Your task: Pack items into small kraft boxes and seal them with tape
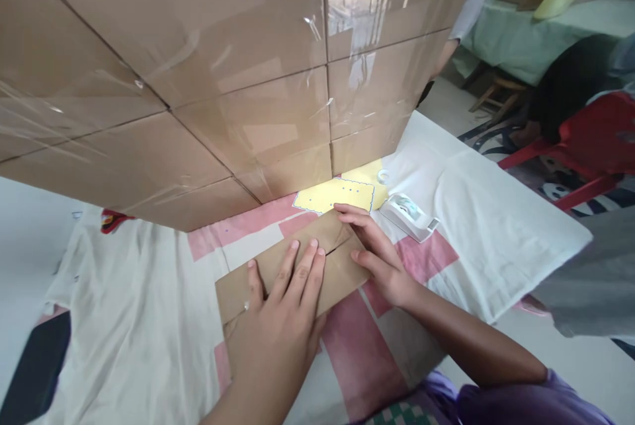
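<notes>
A small flat cardboard box (342,271) lies at a slant on the cloth, a seam running along its top. Spread across its upper face is my left hand (285,303), palm down with the fingers stretched out. My right hand (380,256) grips the box's right end, fingers at the far corner and thumb at the nearer side. Just beyond that hand a white tape dispenser (409,217) rests on the cloth. Behind the box lies a yellow patch with a scalloped outline (350,193).
A tall stack of wrapped cardboard boxes (238,101) stands right behind the work spot. Pink and white cloth (367,359) covers the table. A small tape roll (383,176) lies near the dispenser. At right are a red chair (600,134), a wooden stool (499,98) and another person's arm (473,2).
</notes>
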`<move>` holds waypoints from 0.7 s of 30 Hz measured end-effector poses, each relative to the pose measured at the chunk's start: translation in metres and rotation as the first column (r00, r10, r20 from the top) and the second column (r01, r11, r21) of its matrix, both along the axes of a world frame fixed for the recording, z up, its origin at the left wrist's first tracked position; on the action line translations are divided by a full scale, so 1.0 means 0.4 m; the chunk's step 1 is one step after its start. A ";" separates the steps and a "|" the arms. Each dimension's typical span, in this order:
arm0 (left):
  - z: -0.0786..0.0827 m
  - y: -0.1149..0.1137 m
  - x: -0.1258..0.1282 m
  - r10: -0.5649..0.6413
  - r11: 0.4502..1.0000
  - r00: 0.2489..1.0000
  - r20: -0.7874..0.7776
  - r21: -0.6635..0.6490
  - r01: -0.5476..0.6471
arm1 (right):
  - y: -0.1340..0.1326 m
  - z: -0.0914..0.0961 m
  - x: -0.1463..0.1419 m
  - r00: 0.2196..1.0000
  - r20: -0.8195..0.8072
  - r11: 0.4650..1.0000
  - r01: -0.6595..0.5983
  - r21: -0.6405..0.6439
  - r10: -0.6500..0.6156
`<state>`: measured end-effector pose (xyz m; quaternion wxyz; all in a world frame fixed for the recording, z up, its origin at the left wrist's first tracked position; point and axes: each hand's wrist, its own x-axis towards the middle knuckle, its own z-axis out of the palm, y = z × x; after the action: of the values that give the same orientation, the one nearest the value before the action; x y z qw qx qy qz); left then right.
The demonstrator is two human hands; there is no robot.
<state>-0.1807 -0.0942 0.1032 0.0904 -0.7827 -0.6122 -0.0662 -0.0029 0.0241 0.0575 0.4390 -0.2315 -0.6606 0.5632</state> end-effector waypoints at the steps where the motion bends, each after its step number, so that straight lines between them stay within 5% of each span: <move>1: -0.001 0.000 -0.002 -0.007 1.000 1.000 -0.005 0.005 0.007 | 0.001 0.005 0.002 1.000 0.005 1.000 -0.001 0.020 0.001; 4: -0.006 0.001 -0.006 -0.033 0.999 0.999 -0.033 0.026 0.034 | 0.009 0.023 0.032 0.994 0.091 0.992 0.053 0.119 -0.064; 6: -0.009 0.001 -0.006 -0.041 0.999 0.998 -0.040 0.034 0.043 | 0.024 0.034 0.078 0.962 0.160 0.957 0.181 0.227 -0.220; 9: -0.011 0.001 -0.004 -0.034 0.998 0.999 -0.011 0.046 0.034 | 0.063 0.040 0.181 0.808 0.226 0.815 0.446 0.371 -0.545; 11: -0.012 0.001 -0.004 -0.029 0.999 0.999 0.016 0.040 0.029 | 0.096 0.035 0.254 0.676 0.337 0.751 0.536 0.386 -0.655; 16: -0.020 0.000 -0.014 -0.034 0.999 0.999 0.030 0.000 0.034 | 0.171 0.011 0.362 0.535 0.719 0.874 0.436 0.215 -0.444; 21: -0.027 0.001 -0.021 -0.055 0.998 0.998 0.033 0.018 0.054 | 0.220 0.004 0.362 0.565 0.806 0.901 0.423 -0.100 -0.176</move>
<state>-0.1891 -0.0939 0.0924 0.0850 -0.7971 -0.5915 -0.0870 0.1420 0.1121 0.0593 0.1603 -0.6222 -0.6473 0.4101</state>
